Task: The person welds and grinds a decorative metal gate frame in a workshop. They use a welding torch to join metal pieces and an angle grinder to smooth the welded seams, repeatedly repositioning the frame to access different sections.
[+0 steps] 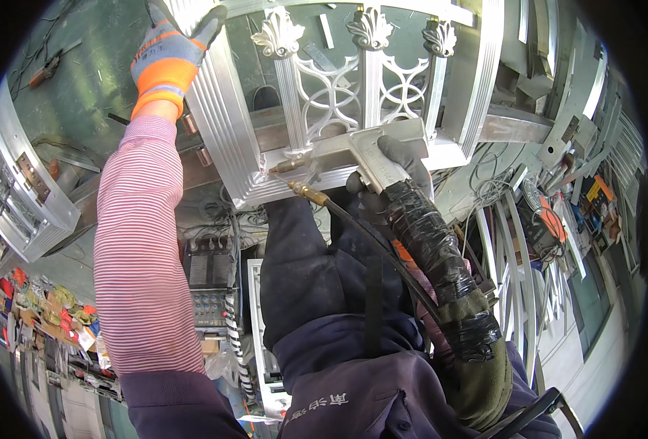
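Observation:
A silvery metal frame (222,118) with ribbed rails lies before me. Inside it stand fluted bars (288,99) with leaf-shaped capitals (277,33) and ring-pattern scrollwork (332,90). My left hand (170,52), in a grey and orange glove, grips the left rail near the top of the view. In a dark glove, my right hand (406,159) holds a metal welding gun (379,151), apparently a handheld laser type. Its brass nozzle (288,165) points at the frame's near-left inside corner. A brass-ended wire-feed tube (310,193) reaches toward the same corner. Part of my right hand is hidden behind the gun.
A thick tape-wrapped hose (433,247) runs from the gun past my right side. Steel beams (510,126) support the frame. Another ornate frame (22,181) stands at left. A control box (209,296) sits below; metal strips (513,263) and cables (488,175) lie at right.

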Demonstrator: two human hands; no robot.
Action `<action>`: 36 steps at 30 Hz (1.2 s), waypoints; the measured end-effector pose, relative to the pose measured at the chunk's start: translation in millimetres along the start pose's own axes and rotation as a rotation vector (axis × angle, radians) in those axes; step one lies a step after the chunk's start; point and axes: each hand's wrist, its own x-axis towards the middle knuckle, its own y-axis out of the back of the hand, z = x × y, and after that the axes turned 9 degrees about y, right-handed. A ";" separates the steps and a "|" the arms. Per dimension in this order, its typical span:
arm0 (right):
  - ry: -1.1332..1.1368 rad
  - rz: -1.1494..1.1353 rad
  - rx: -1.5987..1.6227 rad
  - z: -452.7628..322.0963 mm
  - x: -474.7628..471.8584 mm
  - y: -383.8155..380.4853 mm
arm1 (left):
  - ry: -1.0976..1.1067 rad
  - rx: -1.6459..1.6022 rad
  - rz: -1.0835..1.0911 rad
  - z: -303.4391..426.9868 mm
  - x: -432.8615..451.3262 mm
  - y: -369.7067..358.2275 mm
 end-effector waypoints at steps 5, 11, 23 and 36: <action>-0.007 0.000 0.016 3.2 -0.2 2.3 | -0.002 -0.123 -0.018 11.6 -12.0 11.4; -0.007 0.002 0.032 3.2 1.7 2.9 | -0.016 -0.168 0.052 21.6 -22.7 18.2; -0.005 -0.004 0.048 1.2 3.4 1.5 | 0.015 -0.030 -0.026 1.0 -1.7 3.1; -0.021 -0.012 0.058 0.6 4.4 -2.2 | 0.074 -0.084 -0.112 25.9 -16.4 27.5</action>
